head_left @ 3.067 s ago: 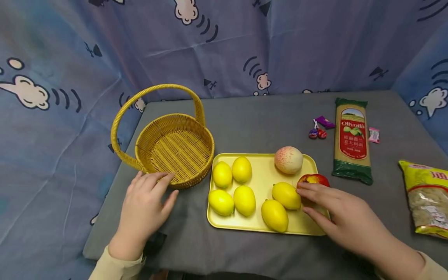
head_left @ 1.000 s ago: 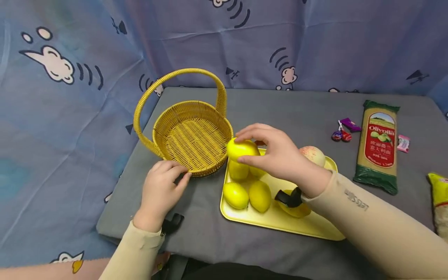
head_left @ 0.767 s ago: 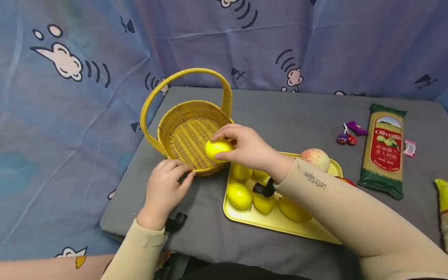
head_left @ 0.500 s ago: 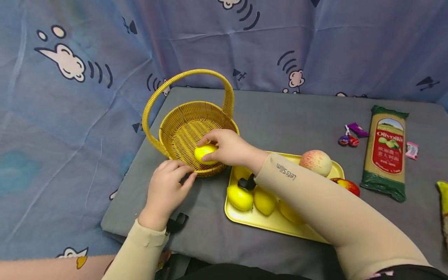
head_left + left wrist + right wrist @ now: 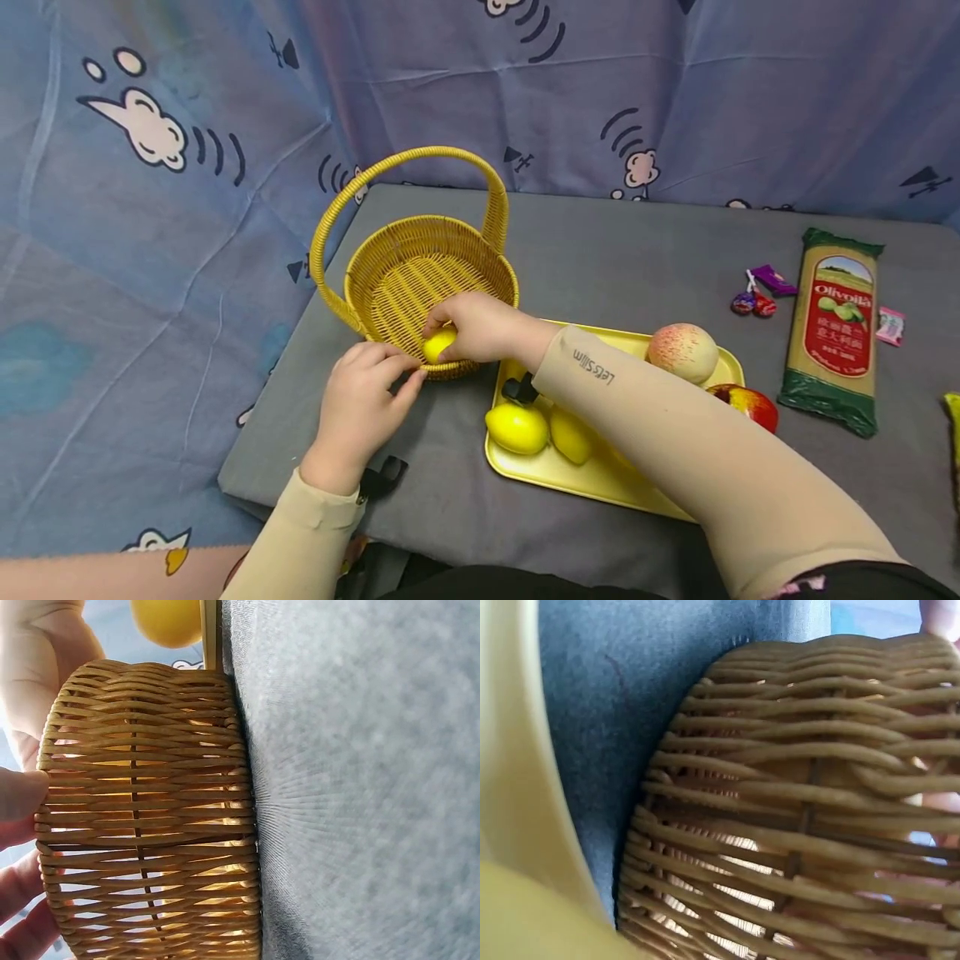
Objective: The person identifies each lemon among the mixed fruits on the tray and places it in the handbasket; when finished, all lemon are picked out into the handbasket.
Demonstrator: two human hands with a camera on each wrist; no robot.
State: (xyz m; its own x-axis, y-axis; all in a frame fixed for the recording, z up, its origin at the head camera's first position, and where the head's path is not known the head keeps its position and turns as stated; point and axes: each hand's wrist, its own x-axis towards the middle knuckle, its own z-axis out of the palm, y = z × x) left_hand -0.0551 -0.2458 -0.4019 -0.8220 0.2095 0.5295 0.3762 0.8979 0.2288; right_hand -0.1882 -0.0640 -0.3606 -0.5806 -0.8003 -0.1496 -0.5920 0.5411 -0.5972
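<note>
A yellow lemon (image 5: pixel 437 342) sits low inside the front of the round wicker basket (image 5: pixel 397 237), and my right hand (image 5: pixel 483 327) holds it from the right, reaching over the rim. My left hand (image 5: pixel 358 408) grips the basket's near rim, its fingertips at the top edge in the left wrist view, where the woven wall (image 5: pixel 150 795) fills the middle. Beside the basket lies a yellow tray (image 5: pixel 585 482) with several more lemons (image 5: pixel 517 427), partly hidden under my right forearm. The right wrist view shows the basket's outer wall (image 5: pixel 802 772) close up, hiding the held lemon.
A peach (image 5: pixel 682 352) and a red-and-yellow fruit (image 5: pixel 753 408) lie at the tray's right end. Farther right are a pasta packet (image 5: pixel 836 329), lollipops (image 5: pixel 753 303) and small wrapped sweets (image 5: pixel 890 325). The basket's tall handle (image 5: pixel 420 152) arches over it.
My right hand has gone from the tray's right side, picked up a lemon and lowered it into the basket. My left hand has come to grip the rim. The head view has turned left.
</note>
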